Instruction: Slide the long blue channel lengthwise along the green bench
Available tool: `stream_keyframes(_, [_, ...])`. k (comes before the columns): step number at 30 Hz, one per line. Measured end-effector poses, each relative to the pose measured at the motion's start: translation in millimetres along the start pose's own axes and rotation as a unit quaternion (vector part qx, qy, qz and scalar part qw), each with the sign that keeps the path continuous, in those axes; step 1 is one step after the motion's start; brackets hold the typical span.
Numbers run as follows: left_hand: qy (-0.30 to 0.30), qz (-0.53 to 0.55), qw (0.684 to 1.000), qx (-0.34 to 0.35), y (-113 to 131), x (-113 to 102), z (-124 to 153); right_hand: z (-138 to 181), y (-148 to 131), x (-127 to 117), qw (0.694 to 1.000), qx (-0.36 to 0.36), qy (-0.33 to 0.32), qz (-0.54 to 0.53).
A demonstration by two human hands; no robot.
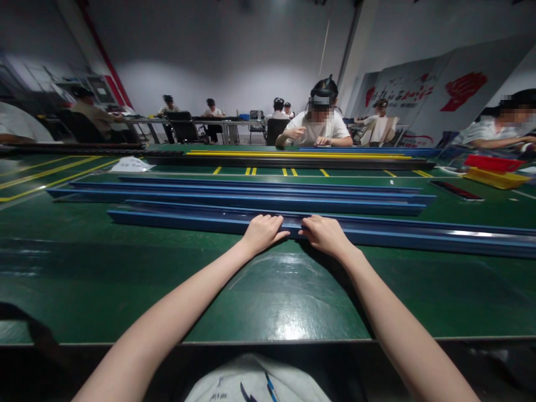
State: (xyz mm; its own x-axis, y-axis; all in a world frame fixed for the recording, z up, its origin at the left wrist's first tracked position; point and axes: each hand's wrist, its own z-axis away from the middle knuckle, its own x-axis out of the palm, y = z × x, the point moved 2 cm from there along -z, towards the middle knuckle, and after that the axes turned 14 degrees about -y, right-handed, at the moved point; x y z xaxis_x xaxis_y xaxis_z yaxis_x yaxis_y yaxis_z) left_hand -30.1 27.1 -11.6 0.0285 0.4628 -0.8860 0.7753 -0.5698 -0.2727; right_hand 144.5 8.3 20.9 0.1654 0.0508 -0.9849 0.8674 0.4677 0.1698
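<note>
A long blue rail [176, 222] lies across the green table [125, 279], the nearest of several blue rails. My left hand [263, 231] rests on its near edge, fingers curled over the top. Just to the right, my right hand [324, 233] grips the same rail in the same way. The two hands are a few centimetres apart at the rail's middle. More blue rails [234, 192] lie parallel behind it.
Black and yellow rails [293, 156] lie farther back. A person in a white shirt [318, 128] sits opposite; other people sit at tables behind. Red and yellow trays [494, 170] stand at the right, a white sheet [132, 164] at the left.
</note>
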Motion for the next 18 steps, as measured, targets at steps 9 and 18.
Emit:
stream_keyframes(9, [0.0, 0.01, 1.0, 0.004, -0.9, 0.9, 0.7, -1.3, -1.4, -1.5, 1.0, 0.003, -0.004, 0.0])
stream_keyframes(18, [0.005, 0.008, 0.999, 0.035, 1.1, -1.5, 0.1, 1.6, 5.2, -2.3, 1.0, 0.005, -0.003, 0.004])
